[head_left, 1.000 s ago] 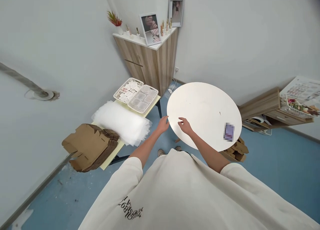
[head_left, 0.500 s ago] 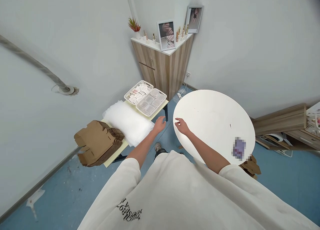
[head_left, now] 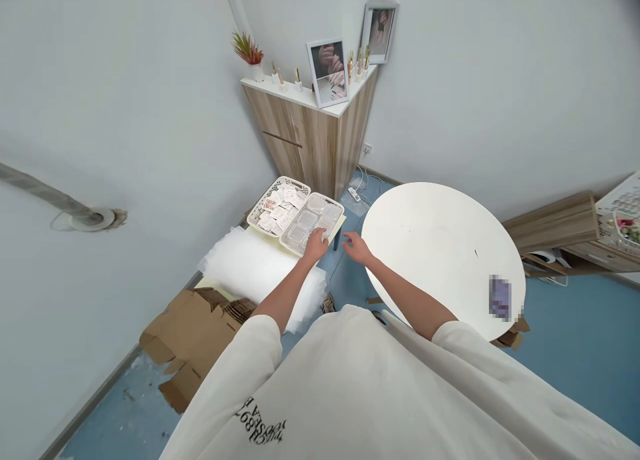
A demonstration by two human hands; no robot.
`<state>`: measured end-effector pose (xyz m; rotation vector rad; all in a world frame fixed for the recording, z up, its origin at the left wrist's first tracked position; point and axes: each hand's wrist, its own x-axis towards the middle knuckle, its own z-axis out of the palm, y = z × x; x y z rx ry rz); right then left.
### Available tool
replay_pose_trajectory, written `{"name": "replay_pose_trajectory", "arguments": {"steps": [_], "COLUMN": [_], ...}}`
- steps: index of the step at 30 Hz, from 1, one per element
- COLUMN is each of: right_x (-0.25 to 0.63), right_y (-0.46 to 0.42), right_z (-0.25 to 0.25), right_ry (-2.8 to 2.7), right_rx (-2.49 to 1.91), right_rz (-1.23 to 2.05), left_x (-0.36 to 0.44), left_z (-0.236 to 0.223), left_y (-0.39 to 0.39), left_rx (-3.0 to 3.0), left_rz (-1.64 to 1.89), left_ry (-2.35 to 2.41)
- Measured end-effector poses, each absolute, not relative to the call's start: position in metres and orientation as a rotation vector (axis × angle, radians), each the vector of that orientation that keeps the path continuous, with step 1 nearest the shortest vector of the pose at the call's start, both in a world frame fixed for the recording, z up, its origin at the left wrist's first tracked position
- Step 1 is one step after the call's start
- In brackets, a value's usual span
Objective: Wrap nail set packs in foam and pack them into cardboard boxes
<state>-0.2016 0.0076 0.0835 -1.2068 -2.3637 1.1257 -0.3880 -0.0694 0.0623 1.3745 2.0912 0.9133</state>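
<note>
My left hand hovers at the near right part of a white basket that holds clear plastic boxes. Its fingers are loosely bent with nothing visible in them; whether it touches a box I cannot tell. Beside the left rim of the round white table, my right hand is in the air, fingers apart and holding nothing. A second white basket, filled with small white printed packets, stands left of the first. Both baskets are on a narrow pale yellow table.
White foam sheets and a stack of flattened brown cardboard boxes lie along the narrow table. A blurred purple item is on the round table. Behind stands a wooden corner cabinet. A power strip lies on the floor.
My view has shifted closer to the narrow table. My left hand has come over the basket of clear boxes; my right hand now sits a little outside the round table's edge.
</note>
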Motion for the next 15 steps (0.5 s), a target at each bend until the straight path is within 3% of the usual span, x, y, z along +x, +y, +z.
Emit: {"name": "replay_pose_trajectory", "arguments": {"steps": [5, 15], "right_x": [-0.248, -0.289], "right_y": [0.017, 0.023], "right_z": [0.079, 0.082], "right_ry": [-2.487, -2.81], "right_rx": [-1.198, -1.495], "right_rz": [1.066, 0.626], "left_x": [-0.418, -0.43], "left_z": [0.053, 0.045], "left_y": [-0.056, -0.047], "left_rx": [1.382, 1.373], "left_rz": [0.843, 0.72], "left_ry": [2.094, 2.081]}}
